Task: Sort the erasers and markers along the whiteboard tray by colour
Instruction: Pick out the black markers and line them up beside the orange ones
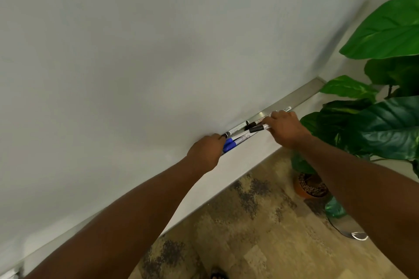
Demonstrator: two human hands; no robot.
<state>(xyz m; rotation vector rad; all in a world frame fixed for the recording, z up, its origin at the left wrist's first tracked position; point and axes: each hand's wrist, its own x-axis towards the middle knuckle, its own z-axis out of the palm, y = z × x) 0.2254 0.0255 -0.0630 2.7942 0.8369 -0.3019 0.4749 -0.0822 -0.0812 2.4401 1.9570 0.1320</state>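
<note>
While the left hand (205, 150) grips blue markers (229, 144), the right hand (286, 128) clasps black markers (256, 128) over the tray (301, 94).

You face a smooth, matt whiteboard (136, 52); its tray (301, 95), running toward 2 o'clock, looks like brushed metal. The markers (238, 130) have glossy plastic barrels. At 5 o'clock, mottled wood-look flooring (249, 222); at 3 o'clock, waxy leaves (385, 29).

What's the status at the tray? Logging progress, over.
Left hand grip on blue-capped markers. Right hand grip on black-capped markers. All bunched on whiteboard tray. Potted plant close right, not blocking.
</note>
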